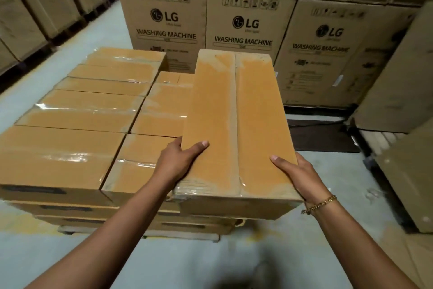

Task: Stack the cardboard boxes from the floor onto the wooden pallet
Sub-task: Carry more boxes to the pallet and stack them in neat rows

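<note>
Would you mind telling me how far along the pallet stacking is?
Done: several layers of taped boxes sit on the pallet. In hand: the left hand and right hand grip one long box over the stack's right side. Left: setting it down; any more boxes on the floor are out of view.

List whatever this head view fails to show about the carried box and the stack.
All head view:
- Fingers of left hand and right hand: hidden under the carried box; only thumbs show.
- Wooden pallet: mostly covered by stacked boxes.
- Stack's right side: hidden behind carried box.
- Small print on washing machine cartons: blurred.
</note>
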`<state>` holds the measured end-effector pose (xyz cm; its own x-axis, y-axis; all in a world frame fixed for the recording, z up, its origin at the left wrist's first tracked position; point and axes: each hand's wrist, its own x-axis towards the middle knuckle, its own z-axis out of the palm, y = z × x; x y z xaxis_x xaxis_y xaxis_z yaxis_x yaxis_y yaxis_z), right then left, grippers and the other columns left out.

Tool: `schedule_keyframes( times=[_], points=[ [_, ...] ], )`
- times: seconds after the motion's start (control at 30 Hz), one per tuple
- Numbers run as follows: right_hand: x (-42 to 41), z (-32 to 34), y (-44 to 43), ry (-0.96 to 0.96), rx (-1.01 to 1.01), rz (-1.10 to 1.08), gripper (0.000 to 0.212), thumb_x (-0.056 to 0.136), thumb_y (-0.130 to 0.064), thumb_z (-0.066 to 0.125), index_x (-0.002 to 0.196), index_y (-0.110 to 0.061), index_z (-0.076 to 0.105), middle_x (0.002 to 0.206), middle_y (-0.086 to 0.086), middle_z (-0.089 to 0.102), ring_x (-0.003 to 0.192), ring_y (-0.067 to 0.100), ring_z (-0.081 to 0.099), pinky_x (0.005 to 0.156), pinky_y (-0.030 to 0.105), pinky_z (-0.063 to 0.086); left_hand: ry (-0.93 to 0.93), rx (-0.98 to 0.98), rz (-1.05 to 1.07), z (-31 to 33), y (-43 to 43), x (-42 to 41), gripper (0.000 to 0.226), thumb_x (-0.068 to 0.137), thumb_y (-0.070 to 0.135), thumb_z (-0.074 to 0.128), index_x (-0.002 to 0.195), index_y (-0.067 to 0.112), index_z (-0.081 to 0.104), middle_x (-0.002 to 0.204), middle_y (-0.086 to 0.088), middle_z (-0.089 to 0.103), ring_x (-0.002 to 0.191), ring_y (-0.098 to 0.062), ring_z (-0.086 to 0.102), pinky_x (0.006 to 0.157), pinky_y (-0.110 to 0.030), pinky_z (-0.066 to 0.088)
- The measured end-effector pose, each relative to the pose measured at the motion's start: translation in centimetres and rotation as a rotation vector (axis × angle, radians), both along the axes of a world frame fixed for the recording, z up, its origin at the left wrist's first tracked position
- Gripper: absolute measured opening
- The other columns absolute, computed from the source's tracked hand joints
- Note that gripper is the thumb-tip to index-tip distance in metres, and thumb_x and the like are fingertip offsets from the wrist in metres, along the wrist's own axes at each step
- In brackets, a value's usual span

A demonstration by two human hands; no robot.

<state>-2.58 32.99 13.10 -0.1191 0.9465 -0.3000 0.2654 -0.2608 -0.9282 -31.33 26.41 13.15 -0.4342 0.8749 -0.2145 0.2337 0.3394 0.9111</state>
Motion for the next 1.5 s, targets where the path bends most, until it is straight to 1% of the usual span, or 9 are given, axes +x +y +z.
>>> schedule_keyframes(
  times=[0.13,0.17,0.27,0.6,0.87,1.0,1.13,1.3,1.5],
  points=[
    [4.7,-0.1,7.8,0.005,0.002,-0.019,0.021,0.092,-0.031,0.075,0.112,-0.027,0.068,0.105,-0.007,0.076,0.091,0.011,0.072,0.069,0.024,0.053,0.009,-0.01,-0.025,-0.1,8.1,4.9,0.076,0.089,0.057,0.073,0.145,0.009,0.055,0.134,-0.003,0.065,0.121,-0.023,0.06,0.093,-0.027,0.04],
    [6.0,-0.2,10.0,0.0,0.004,-0.013,0.018,0.092,-0.031,0.075,0.109,-0.028,0.068,0.106,-0.006,0.076,0.092,0.012,0.072,0.072,0.026,0.055,0.011,-0.007,-0.016,-0.3,10.2,6.1,0.078,0.082,0.067,0.074,0.139,0.016,0.061,0.124,0.008,0.066,0.114,-0.018,0.063,0.096,-0.03,0.045],
    [10.0,-0.1,16.7,-0.031,0.003,-0.001,0.014,0.091,-0.032,0.076,0.102,-0.031,0.067,0.108,-0.005,0.075,0.098,0.015,0.072,0.086,0.035,0.057,0.012,-0.023,0.034,-1.3,16.3,9.9,0.081,0.066,0.083,0.072,0.123,0.026,0.07,0.114,0.009,0.076,0.103,-0.017,0.071,0.096,-0.045,0.057],
    [16.9,1.2,35.4,-0.1,0.023,0.102,0.031,0.09,-0.037,0.076,0.118,-0.027,0.066,0.106,-0.012,0.071,0.093,0.005,0.067,0.068,0.021,0.048,-0.079,-0.061,0.13,-1.5,32.1,17.8,0.087,0.062,0.084,0.071,0.125,0.025,0.068,0.117,0.006,0.075,0.106,-0.022,0.07,0.099,-0.047,0.056],
    [13.2,0.0,49.8,-0.094,0.001,0.238,0.026,0.093,-0.032,0.073,0.117,-0.026,0.065,0.105,-0.01,0.072,0.089,0.005,0.067,0.06,0.015,0.047,-0.083,-0.059,0.244,-4.0,43.5,15.9,0.068,0.077,0.073,0.072,0.128,0.028,0.067,0.119,0.004,0.075,0.107,-0.022,0.07,0.097,-0.046,0.056],
    [10.1,-0.9,58.7,-0.118,0.004,0.309,0.025,0.093,-0.032,0.073,0.116,-0.028,0.064,0.105,-0.01,0.07,0.091,0.007,0.065,0.066,0.022,0.046,-0.083,-0.07,0.31,-5.7,50.7,13.5,0.06,0.081,0.07,0.073,0.126,0.03,0.067,0.119,0.005,0.075,0.106,-0.021,0.07,0.097,-0.046,0.056],
    [6.5,-1.0,67.1,-0.138,0.01,0.356,0.023,0.092,-0.032,0.074,0.113,-0.029,0.065,0.103,-0.011,0.071,0.092,0.007,0.066,0.067,0.022,0.047,-0.1,-0.057,0.362,-5.8,57.5,10.8,0.072,0.075,0.077,0.07,0.125,0.026,0.066,0.118,0.012,0.073,0.108,-0.016,0.069,0.096,-0.04,0.056],
    [2.1,-1.2,76.8,-0.155,0.017,0.422,0.033,0.092,-0.025,0.075,0.123,-0.016,0.068,0.107,-0.003,0.074,0.088,0.009,0.069,0.055,0.009,0.05,-0.087,-0.067,0.453,-4.7,64.9,8.2,0.064,0.088,0.061,0.072,0.137,0.022,0.06,0.113,0.013,0.062,0.114,-0.018,0.064,0.094,-0.036,0.05],
    [-2.9,-2.5,88.3,-0.162,0.011,0.593,0.027,0.092,-0.026,0.075,0.117,-0.022,0.067,0.103,-0.007,0.074,0.082,0.005,0.07,0.058,0.015,0.052,-0.105,-0.052,0.606,-5.6,72.5,6.2,0.066,0.088,0.062,0.071,0.138,0.021,0.06,0.123,0.009,0.068,0.113,-0.019,0.066,0.093,-0.036,0.052]
  ],
)
